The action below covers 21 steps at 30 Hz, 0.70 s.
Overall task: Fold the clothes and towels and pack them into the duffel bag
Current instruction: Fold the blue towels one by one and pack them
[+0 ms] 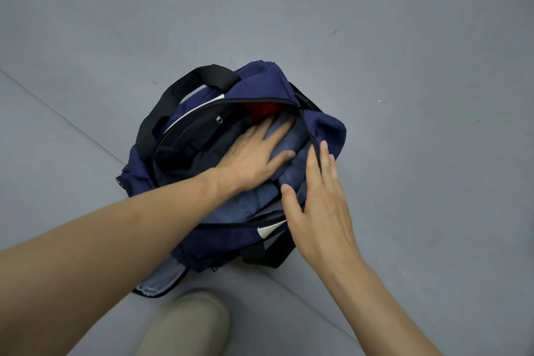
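Bag mouth: I see folded clothes filling the duffel bag; my left hand lies flat across them.
Right rim: my right hand covers the zipper edge.
Surround: floor open left, right and far side; my knee near front.

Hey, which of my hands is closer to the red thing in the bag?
Left. Your left hand lies flat on the folded blue clothes, fingertips right beside the red thing. Your right hand rests on the bag's zipper edge, farther toward you.

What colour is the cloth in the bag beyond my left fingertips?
The cloth is orange-red, head view.
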Each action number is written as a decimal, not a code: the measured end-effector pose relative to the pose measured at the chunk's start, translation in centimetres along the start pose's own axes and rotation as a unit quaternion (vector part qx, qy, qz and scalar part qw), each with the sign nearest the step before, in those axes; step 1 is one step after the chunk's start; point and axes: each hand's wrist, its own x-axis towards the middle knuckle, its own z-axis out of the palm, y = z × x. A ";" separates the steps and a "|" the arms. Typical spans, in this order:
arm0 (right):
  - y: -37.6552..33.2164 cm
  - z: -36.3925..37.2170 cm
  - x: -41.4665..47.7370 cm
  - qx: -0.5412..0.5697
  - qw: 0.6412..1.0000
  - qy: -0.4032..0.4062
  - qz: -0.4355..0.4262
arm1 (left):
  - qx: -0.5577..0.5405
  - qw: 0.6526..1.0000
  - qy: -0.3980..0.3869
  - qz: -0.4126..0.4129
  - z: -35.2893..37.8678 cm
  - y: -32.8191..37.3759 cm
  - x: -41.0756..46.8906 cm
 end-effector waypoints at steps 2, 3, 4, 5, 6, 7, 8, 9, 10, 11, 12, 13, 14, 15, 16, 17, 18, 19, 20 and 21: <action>-0.1 0.1 0.0 0.006 1.000 0.004 -0.004 | 0.061 0.997 0.029 0.040 0.2 0.0 -0.7; -0.1 0.1 0.0 0.008 1.000 0.003 -0.005 | 0.081 0.994 0.032 0.072 0.4 0.0 -1.1; -0.1 0.1 0.0 0.009 1.000 0.000 -0.007 | 0.100 0.990 0.027 0.101 0.8 0.0 -1.3; -0.1 0.1 0.0 0.009 1.000 -0.003 -0.010 | 0.114 0.986 0.018 0.116 1.1 -0.1 -1.4; -0.1 0.1 0.0 0.011 1.000 -0.005 -0.012 | 0.124 0.985 0.011 0.116 1.3 -0.2 -1.4; -0.1 0.1 0.0 0.014 1.000 -0.004 -0.013 | 0.128 0.986 0.005 0.108 1.4 -0.4 -1.2; 0.0 0.0 0.0 0.017 1.000 -0.001 -0.014 | 0.132 0.986 0.000 0.097 1.4 -0.6 -0.9; 0.0 0.0 -0.1 0.018 1.000 0.000 -0.014 | 0.139 0.986 -0.007 0.089 1.3 -0.7 -0.6; 0.1 0.0 -0.1 0.017 1.000 -0.002 -0.013 | 0.148 0.985 -0.014 0.087 1.2 -0.9 -0.4; 0.1 0.0 -0.2 0.015 1.000 -0.005 -0.012 | 0.156 0.984 -0.021 0.089 1.0 -1.0 -0.4; 0.2 0.1 -0.2 0.016 1.000 -0.010 -0.011 | 0.158 0.983 -0.027 0.091 0.8 -1.0 -0.4; 0.2 0.0 -0.2 0.021 1.000 -0.014 -0.012 | 0.156 0.983 -0.031 0.092 0.6 -0.9 -0.5; 0.2 0.0 -0.2 0.028 0.999 -0.019 -0.014 | 0.151 0.984 -0.031 0.092 0.3 -0.8 -0.6; 0.3 0.0 -0.2 0.037 0.999 -0.026 -0.019 | 0.141 0.985 -0.031 0.091 0.0 -0.5 -0.8; 0.4 -0.1 -0.3 0.043 0.998 -0.037 -0.025 | 0.129 0.987 -0.028 0.092 -0.5 -0.2 -1.2; 0.5 -0.4 -0.6 0.042 0.997 -0.052 -0.036 | 0.120 0.988 -0.022 0.094 -0.9 0.0 -1.8; 0.7 -0.6 -1.0 0.036 0.996 -0.069 -0.047 | 0.110 0.989 -0.013 0.096 -1.5 0.2 -2.7; 0.9 -1.1 -1.5 0.027 0.995 -0.082 -0.056 | 0.093 0.990 0.001 0.102 -2.0 0.5 -3.7; 1.3 -1.8 -2.2 0.016 0.994 -0.092 -0.063 | 0.065 0.992 0.022 0.104 -2.5 1.0 -4.8; 1.9 -2.6 -3.1 0.006 0.993 -0.098 -0.069 | 0.027 0.994 0.048 0.099 -3.1 1.5 -5.8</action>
